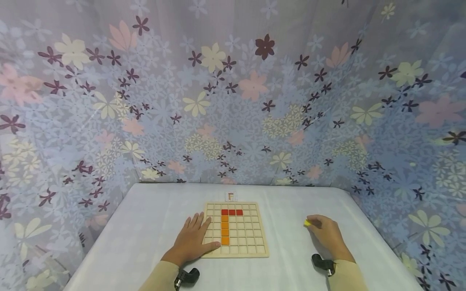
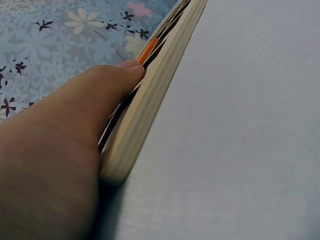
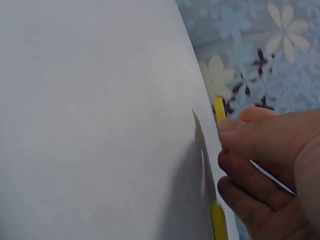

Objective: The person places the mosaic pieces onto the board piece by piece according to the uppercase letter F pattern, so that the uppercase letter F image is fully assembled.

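A wooden grid board (image 1: 268, 255) lies on the table. Three red square tiles (image 1: 232, 212) form a row in it, and several orange tiles (image 1: 225, 232) run down from the row's left end. My left hand (image 1: 190, 238) lies spread over the board's left side, thumb along its lower squares near the lowest orange tile. In the left wrist view the thumb (image 2: 112, 82) rests across the board's rim. To the right of the board, my right hand (image 1: 327, 233) pinches a yellow tile (image 3: 220, 109) between thumb and fingers. Below that hand, a second yellow tile (image 3: 218, 222) shows on the table.
Just beyond the board lies a small card (image 1: 231, 197) printed with a grid and a similar angled pattern. White cloth covers the table (image 1: 291, 202). A flowered curtain (image 1: 233, 101) hangs behind and along both sides.
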The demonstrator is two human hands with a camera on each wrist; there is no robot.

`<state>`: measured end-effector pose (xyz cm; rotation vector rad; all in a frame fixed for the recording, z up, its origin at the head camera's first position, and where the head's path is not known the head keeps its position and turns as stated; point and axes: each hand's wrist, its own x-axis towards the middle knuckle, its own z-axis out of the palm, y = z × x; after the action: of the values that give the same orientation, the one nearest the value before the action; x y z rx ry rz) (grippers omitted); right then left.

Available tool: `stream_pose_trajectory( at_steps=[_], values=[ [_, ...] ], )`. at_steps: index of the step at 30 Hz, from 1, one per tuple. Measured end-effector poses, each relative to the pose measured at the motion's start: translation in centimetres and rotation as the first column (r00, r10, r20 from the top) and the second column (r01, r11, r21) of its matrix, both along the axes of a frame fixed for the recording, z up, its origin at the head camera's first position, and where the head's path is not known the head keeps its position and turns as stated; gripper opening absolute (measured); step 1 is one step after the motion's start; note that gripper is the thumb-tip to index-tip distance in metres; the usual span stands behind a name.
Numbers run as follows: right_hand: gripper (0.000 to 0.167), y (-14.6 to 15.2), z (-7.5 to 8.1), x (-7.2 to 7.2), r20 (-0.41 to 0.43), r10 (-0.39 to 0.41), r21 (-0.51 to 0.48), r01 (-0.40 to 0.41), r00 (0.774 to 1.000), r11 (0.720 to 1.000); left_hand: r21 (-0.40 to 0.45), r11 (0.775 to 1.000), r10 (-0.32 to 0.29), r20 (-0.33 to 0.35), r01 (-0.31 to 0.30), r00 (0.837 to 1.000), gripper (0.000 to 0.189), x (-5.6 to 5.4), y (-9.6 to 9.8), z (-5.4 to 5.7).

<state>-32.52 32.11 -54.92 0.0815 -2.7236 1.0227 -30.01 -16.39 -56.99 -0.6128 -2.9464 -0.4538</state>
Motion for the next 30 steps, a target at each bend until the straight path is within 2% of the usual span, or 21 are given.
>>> stream_pose_trajectory(
  at_steps=[9,19,30],
  values=[
    [0.03,-4.3,0.2,-0.7,0.017,0.026,-0.046,-0.025,1.0,0.999,0.001,1.0,0.006,-0.006,-0.006,1.0,0.106,-0.1,0.0,0.0],
    [0.028,-8.5,0.6,-1.0,-0.003,0.084,-0.083,-0.084,0.996,0.993,0.011,1.0,0.004,-0.017,-0.004,1.0,0.105,-0.1,0.0,-0.1],
    [0.025,-13.1,0.9,-1.3,-0.05,0.203,-0.078,-0.206,0.978,0.975,0.005,1.0,0.008,-0.018,-0.008,1.0,0.105,-0.1,0.0,-0.2]
  ],
)
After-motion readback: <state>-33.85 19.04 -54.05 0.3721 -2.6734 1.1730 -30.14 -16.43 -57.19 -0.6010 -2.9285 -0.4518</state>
